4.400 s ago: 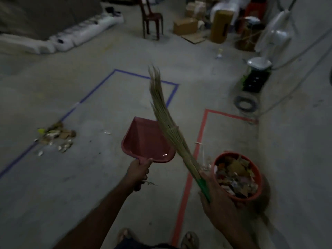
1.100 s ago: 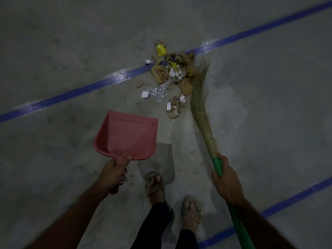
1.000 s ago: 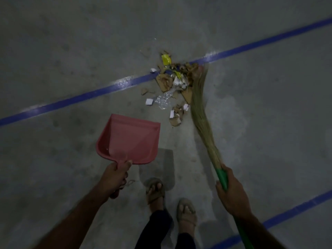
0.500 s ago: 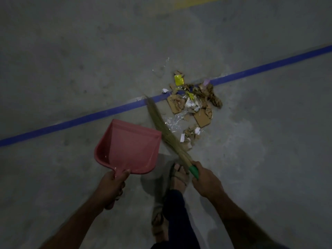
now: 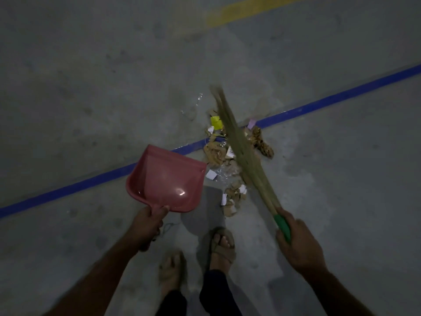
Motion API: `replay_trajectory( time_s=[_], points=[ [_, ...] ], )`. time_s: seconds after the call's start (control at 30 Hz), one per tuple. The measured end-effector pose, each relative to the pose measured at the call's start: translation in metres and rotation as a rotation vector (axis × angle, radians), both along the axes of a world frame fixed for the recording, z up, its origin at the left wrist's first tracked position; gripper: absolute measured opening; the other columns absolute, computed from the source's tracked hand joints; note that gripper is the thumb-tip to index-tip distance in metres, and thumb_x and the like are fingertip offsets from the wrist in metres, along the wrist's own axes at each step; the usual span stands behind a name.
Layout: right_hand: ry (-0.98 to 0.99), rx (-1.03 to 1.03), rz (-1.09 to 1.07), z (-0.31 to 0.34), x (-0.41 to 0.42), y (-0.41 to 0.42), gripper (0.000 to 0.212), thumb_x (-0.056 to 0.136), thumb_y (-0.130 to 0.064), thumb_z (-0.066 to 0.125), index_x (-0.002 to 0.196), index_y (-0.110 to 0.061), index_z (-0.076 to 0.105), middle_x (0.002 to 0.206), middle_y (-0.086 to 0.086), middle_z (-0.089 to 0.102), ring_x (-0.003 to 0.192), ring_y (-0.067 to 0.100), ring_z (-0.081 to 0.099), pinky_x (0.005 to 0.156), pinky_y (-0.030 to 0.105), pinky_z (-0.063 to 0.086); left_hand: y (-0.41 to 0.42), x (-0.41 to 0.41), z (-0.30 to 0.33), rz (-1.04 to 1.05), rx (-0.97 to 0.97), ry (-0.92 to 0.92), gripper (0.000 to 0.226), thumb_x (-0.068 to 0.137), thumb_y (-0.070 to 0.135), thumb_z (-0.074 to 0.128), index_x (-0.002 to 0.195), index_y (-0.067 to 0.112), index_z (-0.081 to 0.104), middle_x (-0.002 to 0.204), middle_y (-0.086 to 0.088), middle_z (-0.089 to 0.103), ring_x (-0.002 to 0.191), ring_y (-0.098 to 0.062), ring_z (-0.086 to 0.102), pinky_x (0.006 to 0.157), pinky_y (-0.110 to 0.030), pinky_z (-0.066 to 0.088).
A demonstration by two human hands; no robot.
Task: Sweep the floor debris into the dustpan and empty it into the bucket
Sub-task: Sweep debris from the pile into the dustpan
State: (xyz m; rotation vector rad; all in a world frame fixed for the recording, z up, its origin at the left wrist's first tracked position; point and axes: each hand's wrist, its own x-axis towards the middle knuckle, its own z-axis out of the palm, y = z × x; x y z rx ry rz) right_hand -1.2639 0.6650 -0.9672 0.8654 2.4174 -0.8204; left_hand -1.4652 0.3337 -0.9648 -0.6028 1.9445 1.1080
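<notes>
A pile of debris point(image 5: 230, 160), cardboard scraps, white paper bits and a yellow piece, lies on the concrete floor across a blue tape line. My left hand point(image 5: 147, 222) grips the handle of a red dustpan point(image 5: 167, 179), held above the floor just left of the pile. My right hand point(image 5: 296, 245) holds the green handle of a straw broom point(image 5: 241, 147). The bristles reach over the pile and past the tape. The bucket is out of view.
A blue tape line point(image 5: 75, 185) runs diagonally across the floor. A yellow floor mark point(image 5: 239, 10) shows at the top. My two sandalled feet point(image 5: 222, 245) stand just behind the pile. The room is dim.
I walked from the bucket to the pile. In the last half second the broom swung from the pile's left side to lie over it, and the view moved closer.
</notes>
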Motion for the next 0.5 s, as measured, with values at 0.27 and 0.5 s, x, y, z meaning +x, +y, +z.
replay_trajectory(
  time_s=[0.27,0.5],
  points=[
    [0.004,0.285,0.231,-0.033,-0.218,0.007,0.056,0.097,-0.017,0.049,0.146,-0.041,0.036,0.114,0.014,0.05,0.082,0.023,0.052,0.065,0.032,0.045,-0.018,-0.054,-0.021,-0.04,0.0,-0.05,0.03,0.099,0.028,0.063,0.074,0.017,0.051,0.045,0.009,0.044,0.034,-0.003,0.038,0.038,-0.018,0.032],
    [-0.239,0.495,0.401,-0.07,-0.259,0.0,0.042,0.098,-0.018,0.049,0.139,-0.026,0.05,0.121,0.013,0.054,0.099,0.029,0.059,0.073,0.036,0.046,-0.038,-0.115,-0.041,-0.162,-0.003,-0.075,0.031,0.098,0.028,0.065,0.075,0.014,0.049,0.051,0.0,0.038,0.036,-0.008,0.033,0.037,-0.018,0.027]
  ],
)
